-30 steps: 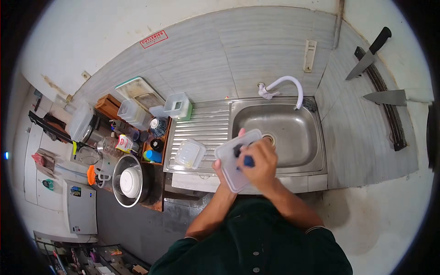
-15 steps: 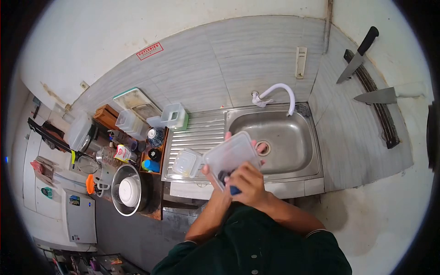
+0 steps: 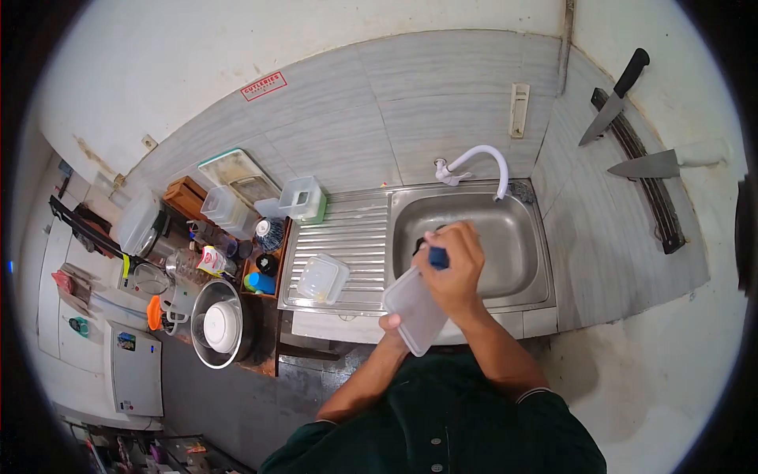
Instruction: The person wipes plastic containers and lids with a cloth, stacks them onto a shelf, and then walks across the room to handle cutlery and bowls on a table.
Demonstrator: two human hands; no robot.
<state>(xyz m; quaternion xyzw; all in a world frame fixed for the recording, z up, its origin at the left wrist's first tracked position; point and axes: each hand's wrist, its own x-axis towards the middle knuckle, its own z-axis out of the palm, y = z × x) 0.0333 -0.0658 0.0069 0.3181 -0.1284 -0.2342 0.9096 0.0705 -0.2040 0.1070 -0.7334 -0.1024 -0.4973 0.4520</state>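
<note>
My left hand (image 3: 391, 328) grips a translucent rectangular plastic lid (image 3: 420, 316) by its near-left edge, with the thumb on top and the other fingers hidden beneath. My right hand (image 3: 456, 268) is closed around a dark blue-ended object (image 3: 439, 257), at the lid's far end. Some black shows just past the fingers, but my hand covers most of this object, so its kind is unclear. Beyond both hands lies the steel sink basin (image 3: 513, 278). A clear plastic container (image 3: 322, 279) rests on the ribbed drainboard (image 3: 359, 237) to the left.
A white curved faucet (image 3: 493, 154) rises behind the sink. Two knives, one black-handled (image 3: 616, 99), hang on a wall rack (image 3: 651, 186) at right. On the left, a steel bowl (image 3: 201, 355) holds a white tub, near stacked containers (image 3: 229, 209) and a cutting board (image 3: 237, 178).
My right hand has moved up and right to the lid's far end, carrying the dark blue object. The lid has turned, tilted and come closer to my body.
</note>
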